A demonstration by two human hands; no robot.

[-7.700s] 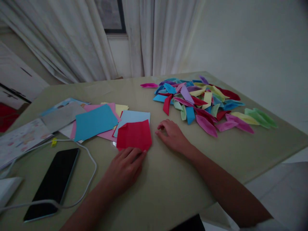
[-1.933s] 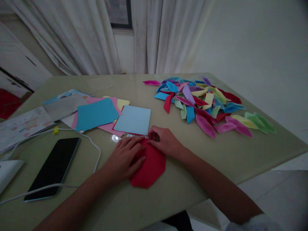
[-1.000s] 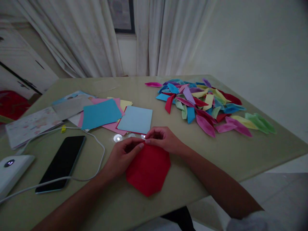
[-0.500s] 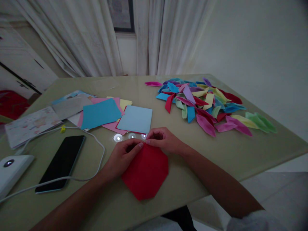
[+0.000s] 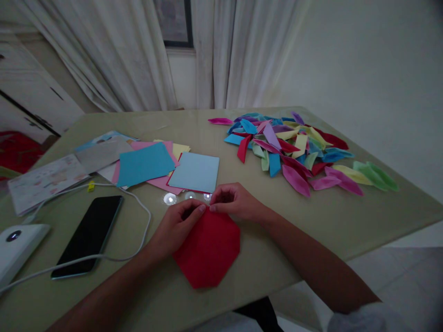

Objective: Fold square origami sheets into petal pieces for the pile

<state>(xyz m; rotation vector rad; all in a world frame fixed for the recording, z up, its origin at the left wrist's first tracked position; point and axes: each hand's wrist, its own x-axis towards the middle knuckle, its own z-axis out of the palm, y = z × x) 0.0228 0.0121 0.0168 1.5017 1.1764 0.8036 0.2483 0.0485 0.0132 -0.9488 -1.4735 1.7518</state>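
A red sheet of paper point(image 5: 209, 251) with folded-in corners is held near the table's front edge. At its top edge, my left hand point(image 5: 180, 226) pinches it between thumb and fingers. Close beside, the thumb and fingers of my right hand point(image 5: 237, 201) also pinch the top edge, nearly touching the left fingertips. The fingers cover the spot where the paper is gripped. Just beyond my hands lies a stack of square paper point(image 5: 195, 171), light blue on top with red showing underneath.
Folded paper pieces point(image 5: 273, 138) in many colours are heaped at the right back. To the left are a blue sheet point(image 5: 145, 163), printed packaging point(image 5: 48, 180), a black phone point(image 5: 89, 235), a white cable point(image 5: 147, 226) and a white device point(image 5: 20, 249).
The red paper has turned slightly, its lower corner shifting a little to the left. Both hands keep their pinch at the top edge.
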